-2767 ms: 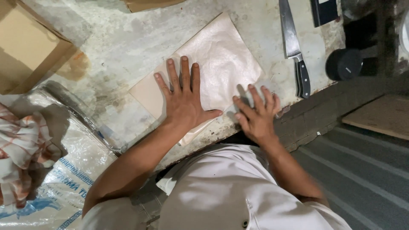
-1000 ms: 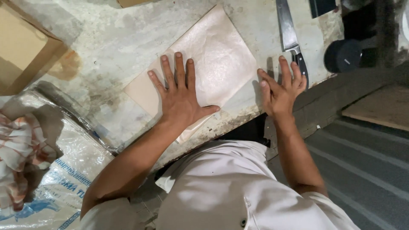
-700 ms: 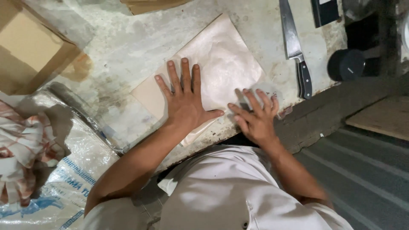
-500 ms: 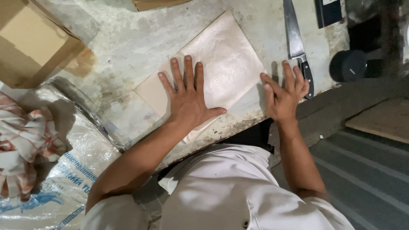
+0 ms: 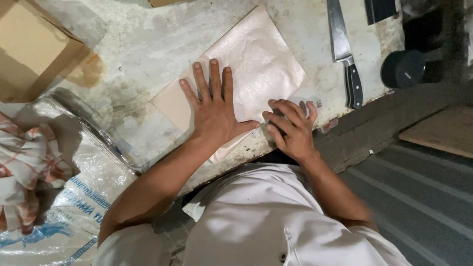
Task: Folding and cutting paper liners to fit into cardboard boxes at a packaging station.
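Pressing flat, your left hand [image 5: 214, 111] lies palm down on the pale sheet of paper [image 5: 256, 64], fingers spread and straight, thumb stretched out toward your other hand; it grips nothing.

Item, right hand [image 5: 290, 129]: fingers curled and bent at the knuckles, tips resting on the near right edge of the same sheet, just beside the left thumb. Whether it pinches the paper's edge or only presses on it cannot be told.

Item, sheet of paper: squarish, cream to pinkish, lying turned like a diamond on the stained stone counter [image 5: 148, 44], its near corner at the counter's front edge, close to your body.

Item, kitchen knife [image 5: 344, 54]: broad steel blade, black handle, lying on the counter to the right of the sheet, apart from it, handle toward you.

Item, round black object [image 5: 403, 69]: right of the knife, near the counter's edge.

Item, cardboard box [image 5: 29, 49]: open, upper left of the counter.

Item, printed plastic sack [image 5: 79, 197]: lower left, with a checked cloth [image 5: 24, 167] resting on it.
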